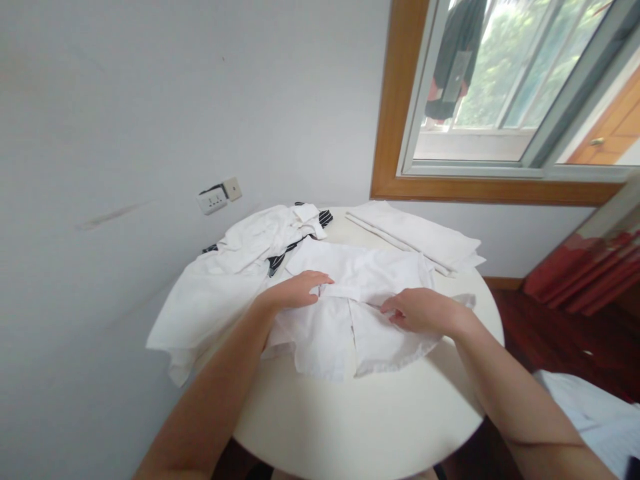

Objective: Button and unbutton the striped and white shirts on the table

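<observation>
A white shirt (380,270) lies across the middle of a round table, its collar band (340,292) and front opening turned toward me. My left hand (303,288) is at the collar's left end, with a bit of the white cloth between thumb and fingers. On the other side, my right hand (420,310) has its fingers curled in on the cloth just right of the collar. The shirt's lower part spreads toward me in loose creases.
On the left, white clothes (220,287) lie heaped with a black striped cloth (280,260) beneath. A folded white garment (415,233) is at the back right. The pale table (360,420) stands against a wall with a socket (213,200). More white cloth (590,407) is at lower right.
</observation>
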Demonstrator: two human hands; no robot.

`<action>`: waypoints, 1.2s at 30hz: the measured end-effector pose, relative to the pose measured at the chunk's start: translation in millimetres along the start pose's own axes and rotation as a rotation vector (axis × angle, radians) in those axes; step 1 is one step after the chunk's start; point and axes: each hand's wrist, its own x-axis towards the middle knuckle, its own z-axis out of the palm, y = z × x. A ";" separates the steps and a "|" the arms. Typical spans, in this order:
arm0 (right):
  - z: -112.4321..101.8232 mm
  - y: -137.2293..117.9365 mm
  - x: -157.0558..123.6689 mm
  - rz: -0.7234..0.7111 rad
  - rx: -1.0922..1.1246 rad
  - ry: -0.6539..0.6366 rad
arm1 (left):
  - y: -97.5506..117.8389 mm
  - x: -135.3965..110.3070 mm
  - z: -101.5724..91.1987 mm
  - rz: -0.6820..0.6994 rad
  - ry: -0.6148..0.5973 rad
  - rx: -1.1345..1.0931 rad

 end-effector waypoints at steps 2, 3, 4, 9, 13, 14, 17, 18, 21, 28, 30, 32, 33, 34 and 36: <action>0.6 -1.8 -3.0 -0.071 0.038 -0.017 | -0.5 0.0 -0.8 0.003 -0.011 0.005; 0.2 -2.7 -4.1 -0.091 0.054 -0.028 | -0.5 0.3 -1.0 0.006 -0.017 0.011; -1.0 -3.4 -5.2 -0.103 0.071 -0.045 | -0.6 0.7 -1.0 0.007 -0.018 0.018; -20.4 3.0 -19.3 -0.148 0.306 -0.174 | -3.3 5.3 2.6 -0.049 0.058 0.046; -45.3 23.3 -50.8 -0.240 0.552 -0.104 | -5.2 8.4 5.7 -0.081 0.090 0.039; -49.9 30.6 -57.4 -0.248 0.600 -0.081 | -4.9 8.7 5.8 -0.091 0.097 0.039; -52.8 55.1 -57.9 -0.233 0.734 -0.084 | -2.2 8.6 4.5 -0.137 0.104 0.047; -49.4 62.8 -50.3 -0.218 0.762 -0.076 | -0.8 8.5 3.6 -0.149 0.103 0.054; -29.1 78.1 -12.5 -0.178 0.650 -0.055 | 5.6 8.7 -0.4 -0.179 0.091 0.102; 12.6 64.0 40.9 -0.065 0.250 -0.034 | 25.0 8.5 -7.8 -0.238 0.123 0.157; 11.2 60.4 38.7 -0.068 0.216 -0.015 | 27.5 7.8 -9.9 -0.210 0.125 0.094; 3.5 61.9 32.4 -0.114 0.280 -0.015 | 29.3 6.5 -13.4 -0.176 0.147 0.004; -2.0 64.3 28.3 -0.155 0.346 -0.017 | 30.6 5.4 -15.9 -0.165 0.174 -0.048; -8.1 67.2 23.7 -0.199 0.422 -0.014 | 32.3 4.0 -18.6 -0.163 0.213 -0.103; -20.2 72.4 14.2 -0.257 0.580 0.004 | 37.5 0.6 -24.6 -0.192 0.317 -0.218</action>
